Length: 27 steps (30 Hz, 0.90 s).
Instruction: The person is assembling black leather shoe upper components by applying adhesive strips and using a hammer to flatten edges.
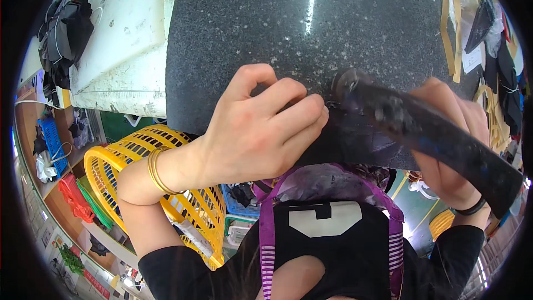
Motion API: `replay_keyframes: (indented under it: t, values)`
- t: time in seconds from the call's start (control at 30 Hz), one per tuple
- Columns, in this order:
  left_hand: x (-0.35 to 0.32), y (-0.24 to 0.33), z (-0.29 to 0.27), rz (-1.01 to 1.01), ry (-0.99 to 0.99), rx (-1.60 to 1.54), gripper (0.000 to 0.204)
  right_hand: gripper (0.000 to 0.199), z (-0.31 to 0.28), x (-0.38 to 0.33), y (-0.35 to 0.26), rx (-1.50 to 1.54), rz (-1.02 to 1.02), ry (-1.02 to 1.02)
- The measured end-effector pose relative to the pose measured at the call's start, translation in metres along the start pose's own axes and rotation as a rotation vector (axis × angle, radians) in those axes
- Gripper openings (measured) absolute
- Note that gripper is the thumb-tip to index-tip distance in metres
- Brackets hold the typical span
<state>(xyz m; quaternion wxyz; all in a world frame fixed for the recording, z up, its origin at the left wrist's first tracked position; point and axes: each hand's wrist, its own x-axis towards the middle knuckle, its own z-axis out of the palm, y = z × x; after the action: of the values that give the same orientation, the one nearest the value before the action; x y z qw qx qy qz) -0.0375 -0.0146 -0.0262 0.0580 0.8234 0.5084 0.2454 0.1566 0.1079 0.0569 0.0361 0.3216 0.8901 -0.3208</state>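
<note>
A hammer with a long, dark, worn head point(438, 133) is gripped in my right hand point(463, 114), over the right part of a speckled dark stone slab point(250, 28). Its rounded face is toward the middle, near my left fingertips, and the flat end reaches out to the lower right. My left hand point(266, 125) is closed, fingers curled down at the near side of the slab. Smooth black material point(355, 144) lies under and beside those fingers. The fingertips' exact hold is hidden, and most of the hammer's handle is behind its head and my hand.
Left of my lap stands a yellow plastic basket point(100, 172). A stained white table point(122, 72) adjoins the slab on the left, bearing black fabric pieces point(66, 33). Tan strips point(452, 28) and dark pieces hang at the right. A blue basket point(241, 203) sits below.
</note>
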Motion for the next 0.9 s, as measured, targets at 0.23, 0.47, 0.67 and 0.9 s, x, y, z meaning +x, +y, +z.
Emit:
replay_keyframes:
  t: [0.23,0.47,0.67,0.9]
  values:
    - [-0.005,0.003,-0.004,0.011,-0.045,0.045,0.027,0.017,0.002,0.009,-0.009,-0.063,-0.139,-0.131]
    - [-0.007,-0.01,-0.007,-0.255,-0.012,-0.13,0.021,0.015,-0.014,0.034,-0.012,-0.339,-0.461,-0.19]
    - [0.008,0.002,-0.011,-0.251,-0.047,-0.119,0.013,0.013,-0.014,0.013,0.001,-0.198,-0.494,-0.166]
    - [0.07,-0.054,-0.003,-0.296,0.343,-0.312,0.006,0.012,-0.034,0.004,0.024,-0.025,-0.279,0.462]
